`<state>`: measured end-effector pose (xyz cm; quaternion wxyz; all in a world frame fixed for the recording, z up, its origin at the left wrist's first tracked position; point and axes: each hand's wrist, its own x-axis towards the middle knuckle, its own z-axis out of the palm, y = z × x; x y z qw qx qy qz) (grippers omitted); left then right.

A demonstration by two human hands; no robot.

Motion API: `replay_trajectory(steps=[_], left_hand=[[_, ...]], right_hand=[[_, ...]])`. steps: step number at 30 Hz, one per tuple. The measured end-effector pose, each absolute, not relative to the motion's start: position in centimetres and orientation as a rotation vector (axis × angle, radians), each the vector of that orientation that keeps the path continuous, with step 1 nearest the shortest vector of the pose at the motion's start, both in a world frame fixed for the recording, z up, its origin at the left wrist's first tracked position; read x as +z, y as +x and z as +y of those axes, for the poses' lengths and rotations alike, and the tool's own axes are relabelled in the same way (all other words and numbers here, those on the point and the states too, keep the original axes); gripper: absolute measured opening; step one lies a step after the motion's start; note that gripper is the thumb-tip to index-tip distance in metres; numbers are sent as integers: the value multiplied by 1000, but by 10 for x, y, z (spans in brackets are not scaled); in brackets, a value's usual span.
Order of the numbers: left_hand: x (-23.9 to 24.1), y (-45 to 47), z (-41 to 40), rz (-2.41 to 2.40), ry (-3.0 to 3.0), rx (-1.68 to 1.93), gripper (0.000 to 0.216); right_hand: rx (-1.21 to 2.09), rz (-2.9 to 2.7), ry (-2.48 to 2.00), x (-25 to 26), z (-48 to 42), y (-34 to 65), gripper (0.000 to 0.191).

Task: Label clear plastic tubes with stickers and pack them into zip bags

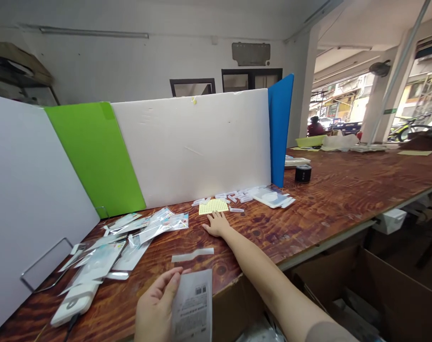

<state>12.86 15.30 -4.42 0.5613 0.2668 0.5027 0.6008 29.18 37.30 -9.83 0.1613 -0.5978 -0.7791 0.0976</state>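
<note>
My left hand (156, 305) holds a grey printed packet (193, 304) with a barcode at the near edge of the wooden table (330, 199), thumb and fingers closed on its left side. My right hand (216, 224) is stretched forward, fingers flat on the table, just short of a yellow sticker sheet (213, 206). Several small white pieces (233, 195) lie behind the sheet. A clear strip (192, 255) lies between the two hands.
A pile of clear plastic packets (130, 237) and a white device (73, 302) lie at the left. White, green and blue boards (191, 142) wall off the back. A black tape roll (303, 173) stands to the right, cardboard boxes (380, 285) under the table.
</note>
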Motion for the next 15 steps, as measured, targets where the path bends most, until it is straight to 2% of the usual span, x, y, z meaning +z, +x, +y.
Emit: replay_trajectory(steps=[4, 9, 12, 15], left_hand=[[-60, 127, 158, 1219, 870, 1358, 42], [-59, 133, 154, 1220, 948, 1349, 43], [-52, 140, 154, 1162, 869, 1406, 41], [-48, 147, 157, 1121, 813, 1471, 31]], right_hand=[[320, -2111, -1625, -84, 360, 290, 42], [358, -1953, -1450, -13, 325, 289, 34], [403, -1961, -1268, 26, 280, 291, 32], [544, -2002, -1067, 30, 215, 297, 29]])
